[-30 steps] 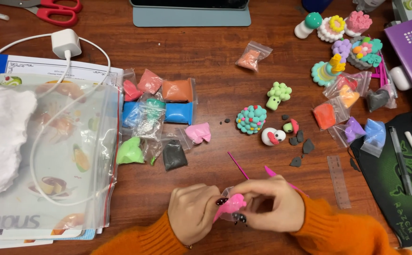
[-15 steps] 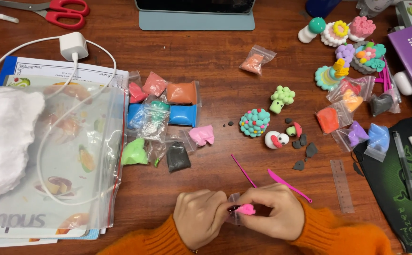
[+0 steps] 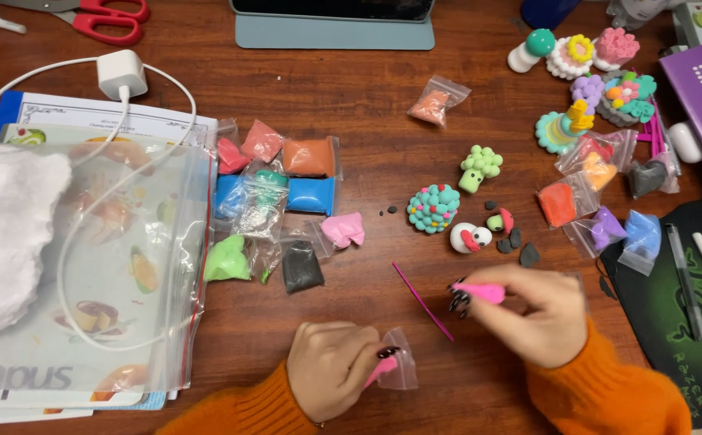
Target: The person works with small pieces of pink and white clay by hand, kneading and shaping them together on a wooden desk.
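Observation:
My left hand (image 3: 339, 377) sits near the table's front edge and grips a small clear plastic bag (image 3: 397, 369) with pink clay in it. To its right and a little higher, my right hand (image 3: 528, 310) pinches a piece of pink clay (image 3: 478, 292) between thumb and fingers. A thin pink stick (image 3: 420, 300) lies on the wood between the two hands. Just beyond the right hand stand a white clay figure with a red mouth (image 3: 470, 238) and a teal dotted clay dome (image 3: 434, 208), with small dark clay bits beside them.
Several small bags of coloured clay (image 3: 286, 201) lie left of centre. A clear zip bag over papers (image 3: 101, 266) and white fluff (image 3: 4, 242) fill the left. Finished clay figures (image 3: 592, 89) and more bags sit at the back right; a dark mat (image 3: 681, 306) lies right.
The hands were joined over the pink clay; now they have parted. The right hand has lifted rightward with a pink piece, and the left stays low holding the bag.

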